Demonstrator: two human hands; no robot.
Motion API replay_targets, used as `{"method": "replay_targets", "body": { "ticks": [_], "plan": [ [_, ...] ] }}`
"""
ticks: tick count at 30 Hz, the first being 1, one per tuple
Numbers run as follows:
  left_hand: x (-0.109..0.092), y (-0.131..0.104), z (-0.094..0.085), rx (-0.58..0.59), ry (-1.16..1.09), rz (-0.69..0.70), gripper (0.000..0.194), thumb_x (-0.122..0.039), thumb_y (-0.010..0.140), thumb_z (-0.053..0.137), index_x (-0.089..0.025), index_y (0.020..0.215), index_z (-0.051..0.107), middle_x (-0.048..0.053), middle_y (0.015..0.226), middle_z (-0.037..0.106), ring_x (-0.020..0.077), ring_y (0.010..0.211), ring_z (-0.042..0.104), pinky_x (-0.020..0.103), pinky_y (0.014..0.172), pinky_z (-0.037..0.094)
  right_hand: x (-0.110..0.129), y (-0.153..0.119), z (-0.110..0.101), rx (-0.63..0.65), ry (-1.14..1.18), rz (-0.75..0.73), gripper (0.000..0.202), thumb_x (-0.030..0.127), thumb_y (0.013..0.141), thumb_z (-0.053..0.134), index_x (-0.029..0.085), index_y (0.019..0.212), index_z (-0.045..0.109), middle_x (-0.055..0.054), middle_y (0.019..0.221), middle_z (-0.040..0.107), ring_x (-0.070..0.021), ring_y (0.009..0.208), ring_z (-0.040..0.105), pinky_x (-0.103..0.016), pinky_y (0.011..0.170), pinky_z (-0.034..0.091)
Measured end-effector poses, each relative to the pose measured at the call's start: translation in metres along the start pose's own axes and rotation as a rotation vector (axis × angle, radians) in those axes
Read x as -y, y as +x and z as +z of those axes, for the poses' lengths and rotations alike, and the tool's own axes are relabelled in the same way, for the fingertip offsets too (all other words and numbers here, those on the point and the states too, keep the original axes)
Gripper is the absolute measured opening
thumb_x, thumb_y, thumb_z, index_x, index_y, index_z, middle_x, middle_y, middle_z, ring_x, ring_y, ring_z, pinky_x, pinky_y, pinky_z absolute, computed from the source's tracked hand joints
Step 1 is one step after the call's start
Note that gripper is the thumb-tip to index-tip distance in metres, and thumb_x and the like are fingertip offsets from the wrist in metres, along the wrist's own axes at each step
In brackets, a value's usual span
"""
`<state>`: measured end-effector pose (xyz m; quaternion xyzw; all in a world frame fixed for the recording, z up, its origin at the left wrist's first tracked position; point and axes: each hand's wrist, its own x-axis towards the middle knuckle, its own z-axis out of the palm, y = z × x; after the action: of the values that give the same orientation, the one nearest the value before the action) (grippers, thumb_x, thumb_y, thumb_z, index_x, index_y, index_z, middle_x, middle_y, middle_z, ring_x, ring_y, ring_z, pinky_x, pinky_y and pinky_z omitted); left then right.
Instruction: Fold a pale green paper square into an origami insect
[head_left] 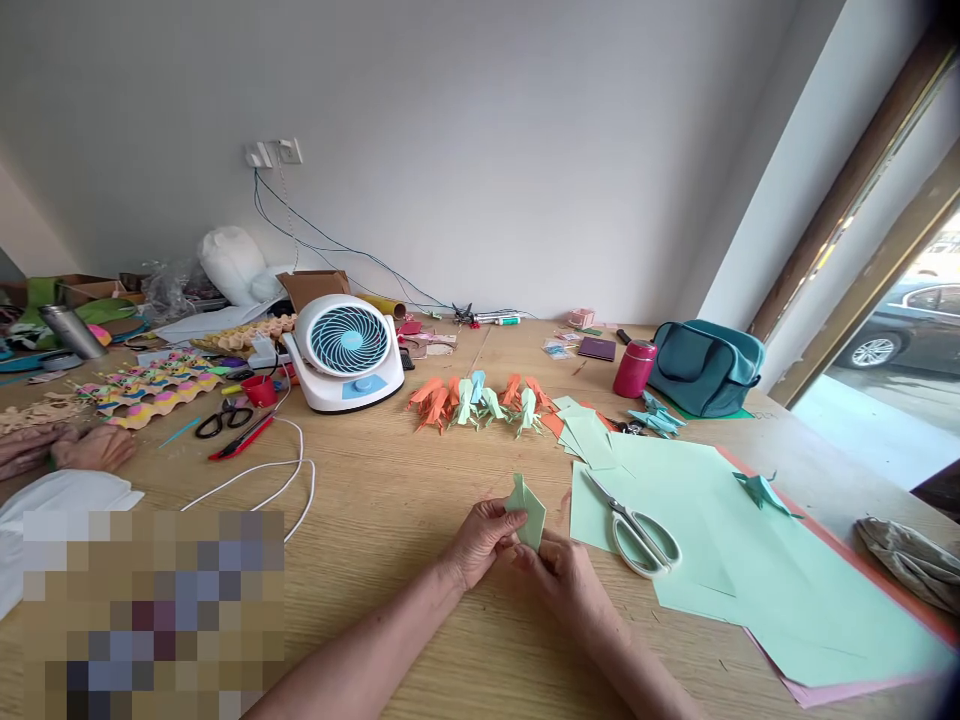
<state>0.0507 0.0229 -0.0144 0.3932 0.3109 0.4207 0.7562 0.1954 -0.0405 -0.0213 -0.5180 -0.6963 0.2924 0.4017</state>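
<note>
A small folded piece of pale green paper [531, 515] is held upright just above the wooden table. My left hand [484, 540] pinches its left side, thumb on the front. At its lower right edge, my right hand [559, 572] has its fingers closed on the same paper. White-handled scissors [643, 540] lie to the right on large light green sheets [697, 500]. Beyond my hands stands a row of folded orange, green and blue paper figures [480, 400], with small green paper pieces [592, 435] beside it.
A white fan [349, 350], black scissors [223, 420], a red cutter [244, 438] and a white cable [300, 462] are at left. Another person's hands [94, 448] rest far left. A red jar [634, 370] and teal bag [705, 370] stand back right.
</note>
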Motion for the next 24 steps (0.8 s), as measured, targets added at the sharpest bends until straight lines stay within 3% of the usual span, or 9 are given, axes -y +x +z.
{"method": "replay_targets", "body": {
  "ticks": [7, 14, 19, 21, 24],
  "plan": [
    [0.001, 0.001, 0.001, -0.009, -0.071, -0.001, 0.048, -0.040, 0.052, 0.094, -0.012, 0.058, 0.055, -0.010, 0.048, 0.032, 0.0025, 0.048, 0.024, 0.021, 0.048, 0.017, 0.004, -0.006, 0.000, -0.019, -0.082, -0.064, 0.045, 0.042, 0.100, 0.042, 0.020, 0.061, 0.042, 0.000, 0.071, 0.047, -0.0114, 0.059, 0.043, -0.024, 0.056, 0.033],
    [-0.009, 0.003, -0.011, 0.004, -0.183, 0.008, 0.053, -0.043, 0.052, 0.095, -0.013, 0.066, 0.052, -0.013, 0.051, 0.029, -0.0008, 0.045, 0.020, 0.015, 0.045, 0.016, 0.005, -0.010, -0.004, 0.057, -0.110, -0.120, 0.040, 0.035, 0.102, 0.038, 0.019, 0.070, 0.054, -0.004, 0.078, 0.056, -0.0131, 0.064, 0.050, -0.026, 0.062, 0.037],
    [-0.008, -0.007, -0.011, 0.165, -0.156, -0.113, 0.048, -0.045, 0.058, 0.092, -0.011, 0.073, 0.060, -0.008, 0.056, 0.049, -0.0026, 0.038, 0.028, 0.015, 0.041, 0.018, 0.007, -0.003, -0.026, -0.074, 0.080, 0.009, 0.040, 0.049, 0.097, 0.047, 0.019, 0.078, 0.066, -0.004, 0.076, 0.059, -0.0175, 0.070, 0.053, -0.029, 0.066, 0.042],
    [-0.005, -0.012, -0.008, 0.259, -0.126, -0.178, 0.048, -0.046, 0.060, 0.090, -0.010, 0.072, 0.062, -0.005, 0.056, 0.053, -0.0012, 0.036, 0.032, 0.017, 0.039, 0.021, 0.011, -0.001, -0.033, -0.037, 0.259, 0.094, 0.040, 0.054, 0.095, 0.050, 0.021, 0.100, 0.070, -0.006, 0.089, 0.066, -0.0217, 0.085, 0.058, -0.032, 0.078, 0.046],
    [-0.003, -0.018, -0.002, 0.396, -0.094, -0.260, 0.049, -0.049, 0.061, 0.089, -0.010, 0.069, 0.062, -0.003, 0.053, 0.055, 0.0011, 0.034, 0.035, 0.019, 0.038, 0.025, 0.017, -0.001, -0.036, 0.140, 0.469, 0.125, 0.039, 0.055, 0.093, 0.054, 0.023, 0.107, 0.072, -0.007, 0.101, 0.069, -0.0255, 0.100, 0.061, -0.039, 0.094, 0.045]
  ]
}}
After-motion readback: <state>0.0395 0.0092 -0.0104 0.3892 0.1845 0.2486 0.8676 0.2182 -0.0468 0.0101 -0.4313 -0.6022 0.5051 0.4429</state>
